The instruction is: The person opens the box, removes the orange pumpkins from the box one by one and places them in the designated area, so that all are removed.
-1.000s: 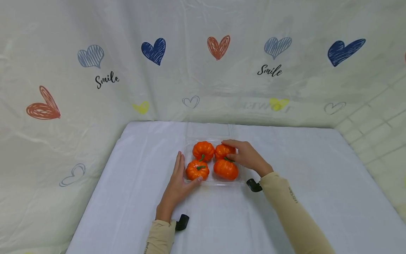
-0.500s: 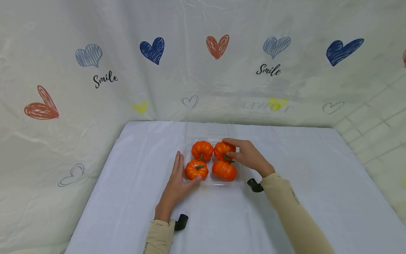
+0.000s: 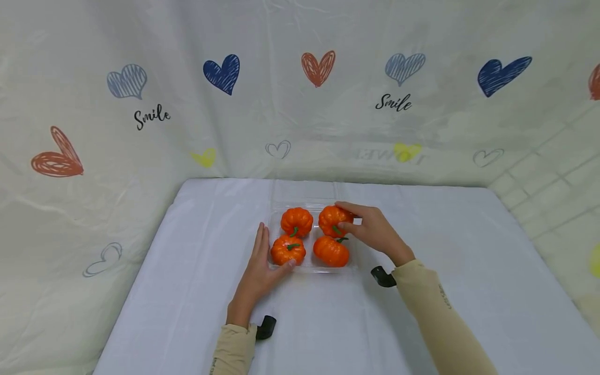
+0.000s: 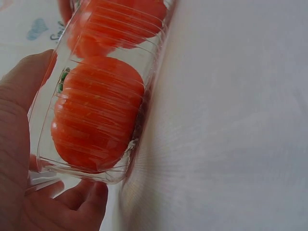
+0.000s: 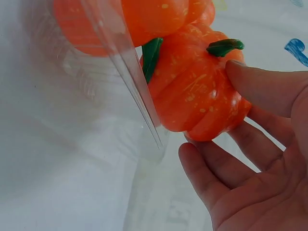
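A clear plastic container (image 3: 323,270) stands mid-table, holding orange toy pumpkins with green stems. The left hand (image 3: 257,276) holds its near left corner, fingers along the left side and thumb at the front rim; the left wrist view shows a pumpkin (image 4: 98,115) through the ribbed wall. In the right hand (image 3: 375,232), thumb and fingers grip the far right pumpkin (image 5: 192,91), raised and tilted at the container's rim. Three others sit inside: far left pumpkin (image 3: 296,221), near left pumpkin (image 3: 287,251) and near right pumpkin (image 3: 332,252). The gripped pumpkin's far side is hidden.
The container's transparent lid (image 3: 304,191) lies folded back toward the wall. A white cloth covers the table (image 3: 445,234). Behind it hangs a pale curtain (image 3: 262,114) printed with hearts. Small black devices, such as the right one (image 3: 383,276), are strapped at both wrists.
The right hand has moved slightly right and away from the person, bringing the far right pumpkin up and apart from the far left one. The left hand keeps its place at the corner.
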`<state>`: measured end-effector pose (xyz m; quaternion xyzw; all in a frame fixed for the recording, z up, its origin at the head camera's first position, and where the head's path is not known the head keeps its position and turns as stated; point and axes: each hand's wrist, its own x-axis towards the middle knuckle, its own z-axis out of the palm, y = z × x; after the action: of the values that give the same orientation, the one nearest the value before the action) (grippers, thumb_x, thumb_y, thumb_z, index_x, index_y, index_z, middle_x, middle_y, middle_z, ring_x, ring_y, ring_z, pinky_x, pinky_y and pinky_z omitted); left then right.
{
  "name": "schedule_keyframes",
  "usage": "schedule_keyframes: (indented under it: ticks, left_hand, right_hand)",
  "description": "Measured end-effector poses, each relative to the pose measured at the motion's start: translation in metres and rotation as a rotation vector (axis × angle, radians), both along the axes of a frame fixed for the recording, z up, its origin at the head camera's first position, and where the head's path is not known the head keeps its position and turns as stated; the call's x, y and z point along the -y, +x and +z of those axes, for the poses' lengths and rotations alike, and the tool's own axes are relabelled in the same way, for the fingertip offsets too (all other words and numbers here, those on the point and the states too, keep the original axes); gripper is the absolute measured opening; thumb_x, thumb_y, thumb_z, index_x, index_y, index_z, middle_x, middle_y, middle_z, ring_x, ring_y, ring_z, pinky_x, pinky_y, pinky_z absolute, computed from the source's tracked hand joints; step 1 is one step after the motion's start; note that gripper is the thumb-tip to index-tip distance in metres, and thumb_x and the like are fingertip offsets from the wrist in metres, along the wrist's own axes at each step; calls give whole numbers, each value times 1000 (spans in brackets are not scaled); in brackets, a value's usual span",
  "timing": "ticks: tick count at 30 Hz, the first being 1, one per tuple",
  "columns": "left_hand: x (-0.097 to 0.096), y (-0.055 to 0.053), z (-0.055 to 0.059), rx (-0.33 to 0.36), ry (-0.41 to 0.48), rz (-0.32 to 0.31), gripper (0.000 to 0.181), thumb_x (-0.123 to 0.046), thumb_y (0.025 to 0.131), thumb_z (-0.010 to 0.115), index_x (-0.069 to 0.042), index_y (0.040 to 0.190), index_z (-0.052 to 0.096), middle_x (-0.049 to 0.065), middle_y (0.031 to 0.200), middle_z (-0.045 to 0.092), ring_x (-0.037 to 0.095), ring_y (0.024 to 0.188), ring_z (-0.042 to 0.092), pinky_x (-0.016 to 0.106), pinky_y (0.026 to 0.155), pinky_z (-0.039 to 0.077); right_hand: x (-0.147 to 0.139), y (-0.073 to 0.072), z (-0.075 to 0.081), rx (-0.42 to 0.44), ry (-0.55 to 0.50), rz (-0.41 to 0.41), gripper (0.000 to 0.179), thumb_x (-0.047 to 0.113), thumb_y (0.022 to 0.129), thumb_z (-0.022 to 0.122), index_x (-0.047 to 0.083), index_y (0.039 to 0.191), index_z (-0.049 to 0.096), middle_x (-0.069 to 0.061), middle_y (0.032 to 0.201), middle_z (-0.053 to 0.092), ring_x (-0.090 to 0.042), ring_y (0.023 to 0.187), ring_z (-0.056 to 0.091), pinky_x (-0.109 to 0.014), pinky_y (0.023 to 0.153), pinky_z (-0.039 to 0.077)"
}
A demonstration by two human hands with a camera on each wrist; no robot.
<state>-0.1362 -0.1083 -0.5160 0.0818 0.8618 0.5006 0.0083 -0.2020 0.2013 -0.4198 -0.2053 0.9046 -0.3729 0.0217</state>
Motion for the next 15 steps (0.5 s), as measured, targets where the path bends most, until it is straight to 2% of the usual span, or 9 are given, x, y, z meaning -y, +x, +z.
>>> schedule_keyframes:
  ticks: [8, 15]
  left_hand:
    - [0, 1, -1, 3, 0, -1, 119, -64, 92, 76, -9, 173, 7, -9, 179, -6, 25, 163, 12, 55, 126, 22]
    - [0, 1, 0, -2, 3, -5, 119, -63, 92, 76, -9, 173, 7, -6, 179, -5, 25, 164, 11, 54, 126, 22]
  right_hand:
    - [-12, 4, 5, -3, -7, -46, 55, 14, 102, 76, 4, 153, 59, -16, 141, 68, -35, 121, 66, -58, 105, 53]
    - [-23, 8, 12, -47, -34, -69, 55, 13, 101, 77, 1, 152, 59, -18, 143, 66, -36, 121, 67, -58, 105, 53]
